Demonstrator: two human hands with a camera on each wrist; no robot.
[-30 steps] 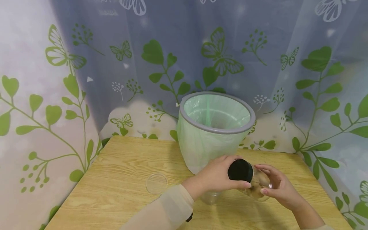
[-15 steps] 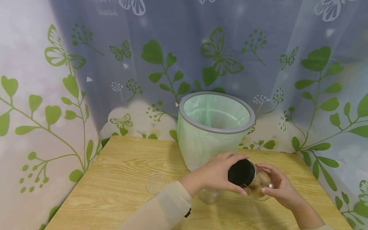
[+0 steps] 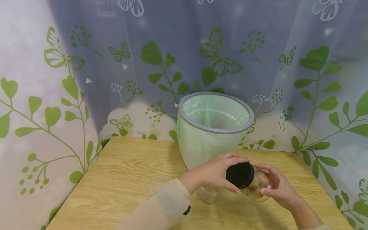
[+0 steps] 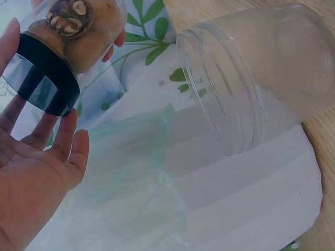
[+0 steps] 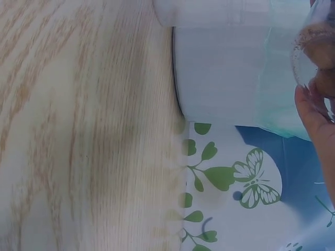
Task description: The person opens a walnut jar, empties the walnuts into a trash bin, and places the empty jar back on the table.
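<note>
A clear jar [image 3: 257, 190] with a black screw lid [image 3: 240, 175] is held tilted above the table, its lid toward the left. Walnuts fill it, and one split walnut [image 4: 70, 18] shows its kernel through the wall in the left wrist view. My left hand [image 3: 214, 172] grips the black lid, thumb and fingers spread round its edge. From the other side my right hand [image 3: 283, 188] holds the jar near its base, thumb in front and fingers behind. A second clear jar [image 3: 210, 196], lidless and upright, stands on the table, partly hidden behind my left hand.
A waste bin [image 3: 188, 143] with a grey rim and pale green liner stands behind my hands. A clear round disc [image 3: 156, 183] lies left of it on the wooden table [image 3: 120, 166]. A patterned curtain [image 3: 172, 38] hangs around the back and sides.
My left hand has turned slightly on the black lid, its fingers shifting over the top and its thumb moving down and left. My right hand stays in nearly the same place on the jar.
</note>
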